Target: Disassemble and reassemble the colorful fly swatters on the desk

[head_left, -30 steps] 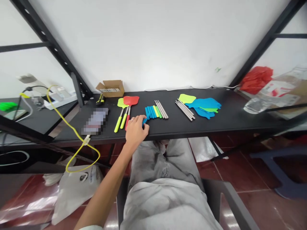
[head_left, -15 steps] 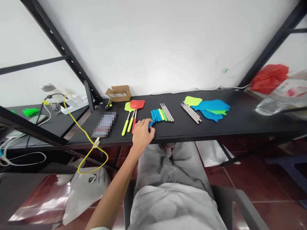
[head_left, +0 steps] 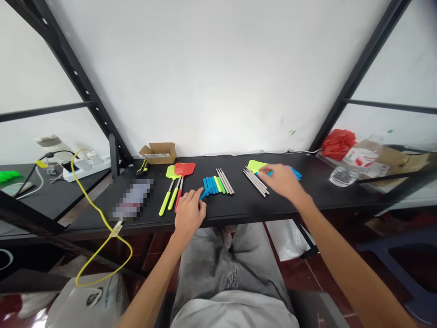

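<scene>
My left hand [head_left: 190,210] is at the table's front edge, its fingers closed on a blue handle [head_left: 202,195] that touches the row of plastic handles [head_left: 210,185], blue, yellow and green. My right hand [head_left: 280,178] hovers over the blue fly swatter heads [head_left: 296,173] and covers most of them. Its fingers look apart, around a narrow blue neck. Just left of it are a loose bundle of metal rods [head_left: 254,182] and a yellow swatter head [head_left: 256,166]. More metal rods [head_left: 226,181] lie beside the handles.
Left of the handles lie fly swatters with a red head [head_left: 185,169] and yellow heads. Further left are a blurred-out phone [head_left: 133,200] on a yellow cable [head_left: 94,202], a cutter [head_left: 142,167] and a small carton [head_left: 159,152]. A plastic bottle [head_left: 355,159] leans at right.
My right hand has come in from the right to the blue swatter heads. My left hand keeps hold of the blue handle. The view has turned a little to the right and up.
</scene>
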Motion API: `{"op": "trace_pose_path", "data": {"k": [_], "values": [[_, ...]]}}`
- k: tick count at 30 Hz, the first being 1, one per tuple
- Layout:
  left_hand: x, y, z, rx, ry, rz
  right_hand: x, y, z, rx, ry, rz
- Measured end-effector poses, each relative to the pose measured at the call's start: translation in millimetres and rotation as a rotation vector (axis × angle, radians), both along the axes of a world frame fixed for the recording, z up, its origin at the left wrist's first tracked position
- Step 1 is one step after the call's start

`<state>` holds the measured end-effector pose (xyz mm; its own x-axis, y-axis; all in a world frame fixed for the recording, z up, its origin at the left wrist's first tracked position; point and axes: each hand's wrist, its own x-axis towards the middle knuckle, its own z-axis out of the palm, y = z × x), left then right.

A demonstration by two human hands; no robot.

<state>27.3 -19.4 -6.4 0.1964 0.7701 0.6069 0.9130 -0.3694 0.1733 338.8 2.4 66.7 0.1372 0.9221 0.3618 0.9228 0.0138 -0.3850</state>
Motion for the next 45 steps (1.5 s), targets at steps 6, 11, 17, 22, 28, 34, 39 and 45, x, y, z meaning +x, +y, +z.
{"op": "trace_pose_path", "data": {"k": [6, 11, 17, 22, 28, 34, 39, 45], "values": [[0, -1, -0.4, -0.011, 0.018, -0.004, -17, 2, -22.0, -0.115, -0.076, 0.003], [0, -1, -0.3, -0.009, 0.006, -0.014, -26, 1, -7.9, 0.072, 0.023, 0.132], [-1, -2, 0.0, 0.003, 0.018, -0.017, -19, 9, -20.8, -0.111, -0.176, 0.023], [-1, -2, -0.5, 0.008, 0.013, -0.017, -16, 9, -30.9, -0.240, -0.327, -0.017], [-1, -3, -0.3, 0.009, 0.008, -0.026, -23, 19, -20.1, -0.343, -0.393, -0.020], [-1, -2, -1.3, 0.015, 0.014, -0.022, -30, 30, -16.8, -0.338, -0.396, 0.006], [-1, -2, -1.3, 0.016, 0.016, -0.022, -24, 32, -13.4, -0.304, -0.316, -0.006], [-2, -2, -1.4, 0.026, -0.007, -0.043, -31, 12, -33.5, -0.129, 0.804, 0.201]]}}
